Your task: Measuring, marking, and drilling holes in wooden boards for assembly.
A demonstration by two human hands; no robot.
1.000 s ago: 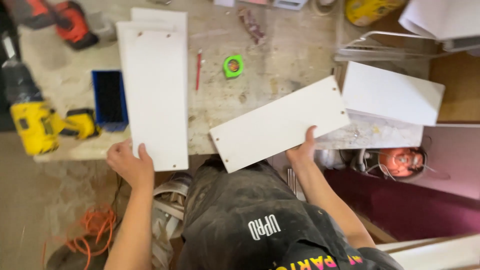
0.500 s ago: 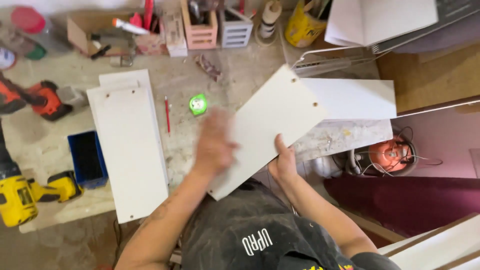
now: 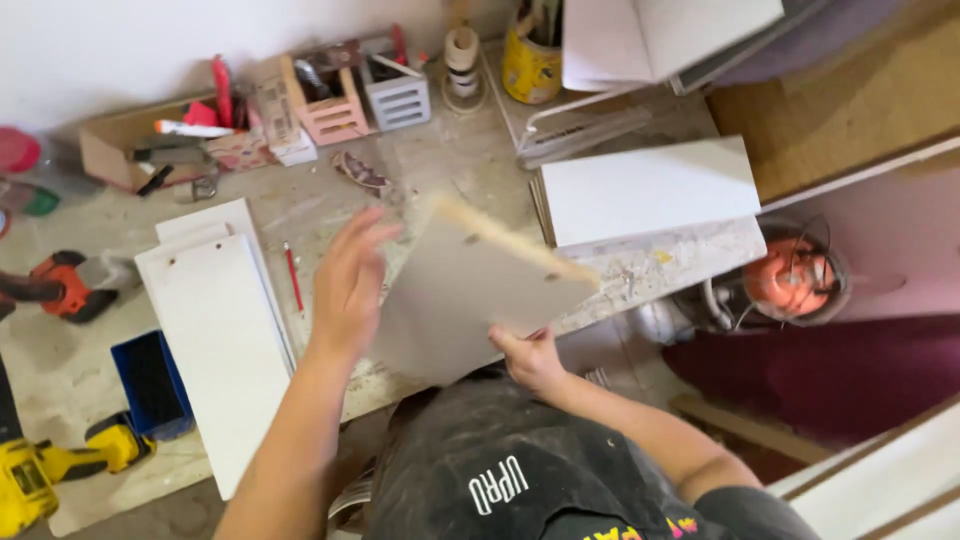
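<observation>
Right hand (image 3: 528, 352) grips tilted white panel (image 3: 470, 300) at its near lower edge; left hand (image 3: 347, 283), fingers spread, lies flat against its left side; long axis runs upper-right over counter (image 3: 330, 215).

Bare bench (image 3: 330, 205) is left between the tilted panel (image 3: 470, 300) and the flat white panels (image 3: 220, 340) to its left, crossed only by a red pencil (image 3: 292, 277). Behind the tilted panel, passage is blocked by small crates (image 3: 365, 100); to its right, by stacked white boards (image 3: 650, 190).
</observation>
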